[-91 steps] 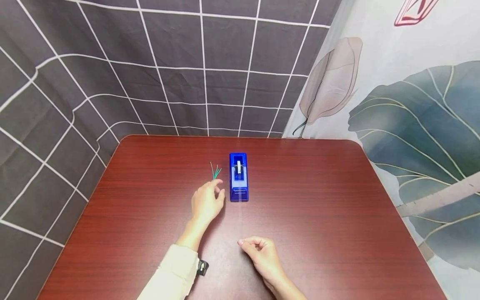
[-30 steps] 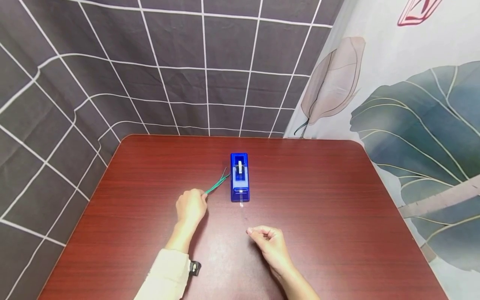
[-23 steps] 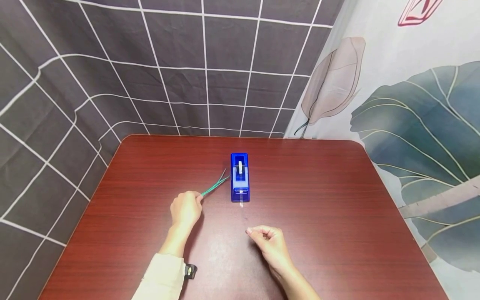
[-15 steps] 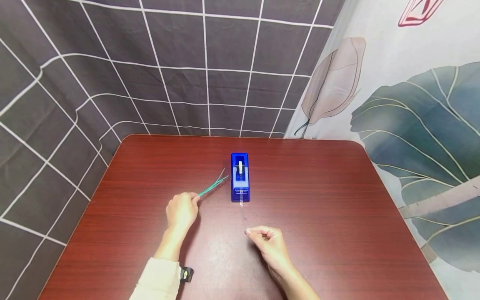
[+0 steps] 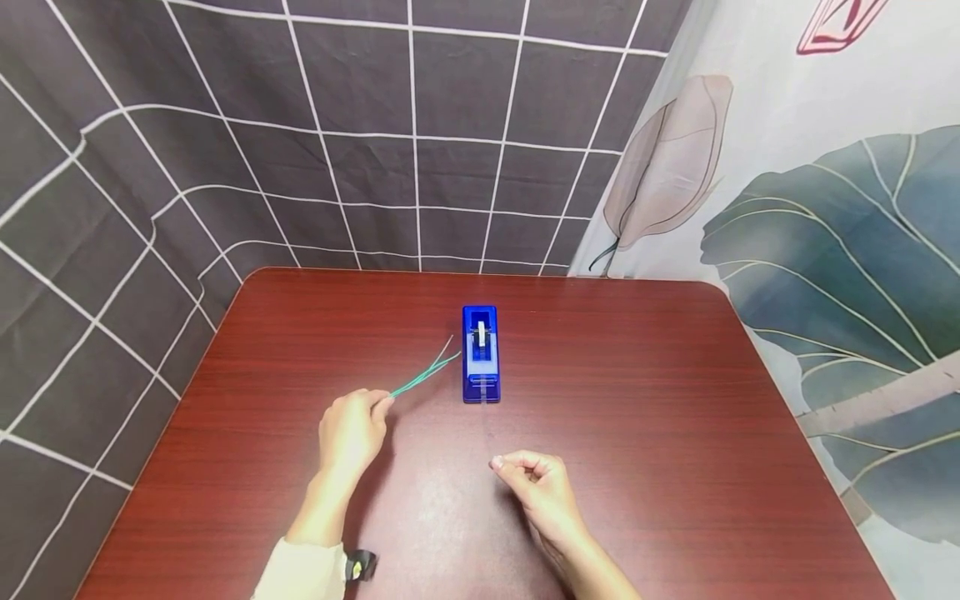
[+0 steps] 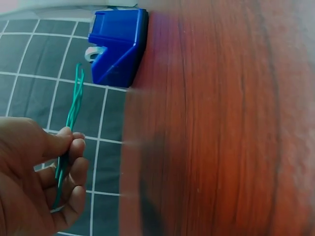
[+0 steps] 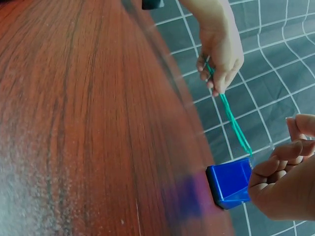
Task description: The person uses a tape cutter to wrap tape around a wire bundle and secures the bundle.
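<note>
A blue tape dispenser [image 5: 481, 354] stands on the table, a white roll in it. My left hand [image 5: 352, 433] pinches a thin bundle of green wires [image 5: 423, 375] between thumb and fingers; their far ends point towards the dispenser's left side. In the left wrist view, the same wires [image 6: 75, 105] also pass down behind the thumb of my left hand [image 6: 34, 172]. A faint clear strip of tape [image 5: 486, 421] runs from the dispenser down to my right hand [image 5: 543, 496], whose thumb and forefinger pinch its end. The right wrist view shows that hand [image 7: 288, 177] with curled fingers.
The reddish-brown wooden table [image 5: 637, 400] reaches back to a dark curtain with white grid lines [image 5: 360, 158]. On the right hangs a white curtain with leaf prints [image 5: 825, 250]. A black band with a small device [image 5: 362, 566] sits at the left sleeve.
My left hand has taken up the green wires and moved left and towards the table's front. My right hand has shifted slightly right and up, the tape end still pinched.
</note>
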Demonstrator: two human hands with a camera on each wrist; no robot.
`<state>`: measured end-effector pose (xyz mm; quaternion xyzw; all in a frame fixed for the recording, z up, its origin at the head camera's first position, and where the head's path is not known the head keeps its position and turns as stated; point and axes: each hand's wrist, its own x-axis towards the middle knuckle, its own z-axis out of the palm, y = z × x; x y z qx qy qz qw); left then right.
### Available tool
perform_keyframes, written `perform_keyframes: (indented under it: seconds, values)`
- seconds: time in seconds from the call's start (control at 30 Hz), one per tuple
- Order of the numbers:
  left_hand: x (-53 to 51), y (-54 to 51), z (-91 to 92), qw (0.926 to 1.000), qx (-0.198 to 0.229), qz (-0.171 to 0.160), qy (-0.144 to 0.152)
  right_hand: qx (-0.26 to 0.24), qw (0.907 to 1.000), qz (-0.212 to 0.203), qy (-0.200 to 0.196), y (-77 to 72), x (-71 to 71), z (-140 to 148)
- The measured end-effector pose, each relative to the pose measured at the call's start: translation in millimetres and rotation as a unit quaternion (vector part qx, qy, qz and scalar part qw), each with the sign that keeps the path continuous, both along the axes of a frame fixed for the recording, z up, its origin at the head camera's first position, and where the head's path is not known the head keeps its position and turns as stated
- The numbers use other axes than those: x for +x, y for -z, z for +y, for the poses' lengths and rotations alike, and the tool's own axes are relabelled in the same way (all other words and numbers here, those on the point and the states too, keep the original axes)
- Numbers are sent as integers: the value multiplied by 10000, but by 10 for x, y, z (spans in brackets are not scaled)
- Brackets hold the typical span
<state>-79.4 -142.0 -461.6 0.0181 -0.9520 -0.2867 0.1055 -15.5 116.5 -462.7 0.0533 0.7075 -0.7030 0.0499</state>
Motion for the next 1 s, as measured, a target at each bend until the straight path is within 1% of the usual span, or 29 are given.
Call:
perform_keyframes:
  seconds: [0.2,0.4,0.5,0.63,0.73,0.9,1.0]
  values:
    - [125,-12,-99,9998,22,111,136,-36,9999,162,-30,-15,-3,-4]
    - [222,-7,-207,9997,-8,111,209,4,9997,222,-75,-49,-6,-11]
    - [245,-21,-230,9996,-17,106,254,-27,9998,179,-111,-66,-15,-12]
    - [264,-27,-239,9994,-52,116,328,-214,9995,106,-204,-110,-36,-13]
    - [283,-27,-239,9992,-81,106,380,-360,9985,244,-327,-145,-61,-8]
    - [312,-49,-231,9985,-115,96,523,-570,9953,615,-487,-188,-108,10]
    - [319,-67,-235,9981,-103,-8,613,-695,9936,734,-502,-217,-134,17]
